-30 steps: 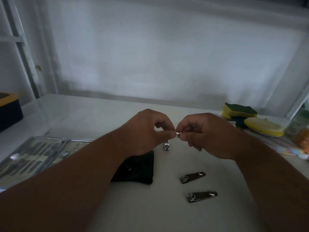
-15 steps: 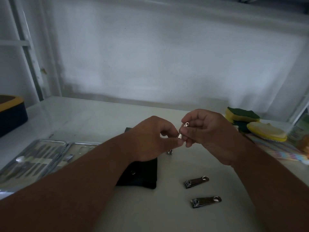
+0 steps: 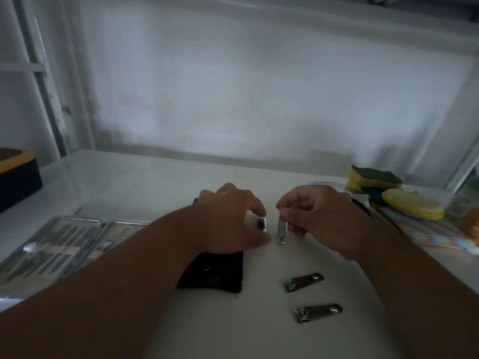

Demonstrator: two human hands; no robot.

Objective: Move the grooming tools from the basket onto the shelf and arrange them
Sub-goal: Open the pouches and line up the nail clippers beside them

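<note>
head view, dim light. right hand (image 3: 318, 218) is seen pinching a nail clipper (image 3: 281, 229) by its upper end at centre frame, the clipper hanging near-vertical with its lower tip at or just above the shelf (image 3: 160, 185). left hand (image 3: 233, 221) is curled round a second small clipper (image 3: 262, 224), thumb and fingers closed on it, just left of the first. two more clippers (image 3: 303, 279) (image 3: 318, 312) are already laid flat, lower centre-right, roughly parallel.

risks: the held clipper could slip from a fingertip-only pinch and land skewed; the row spacing could be broken if a forearm sweeps the laid pair.

around: black pouch (image 3: 215, 273) partly under the left wrist, open manicure case (image 3: 51, 244) at lower left, sponges (image 3: 373, 182) and striped files (image 3: 425, 226) at right, yellow-rimmed box (image 3: 18, 174) at left edge. pouch crowds the left placement spot.
</note>
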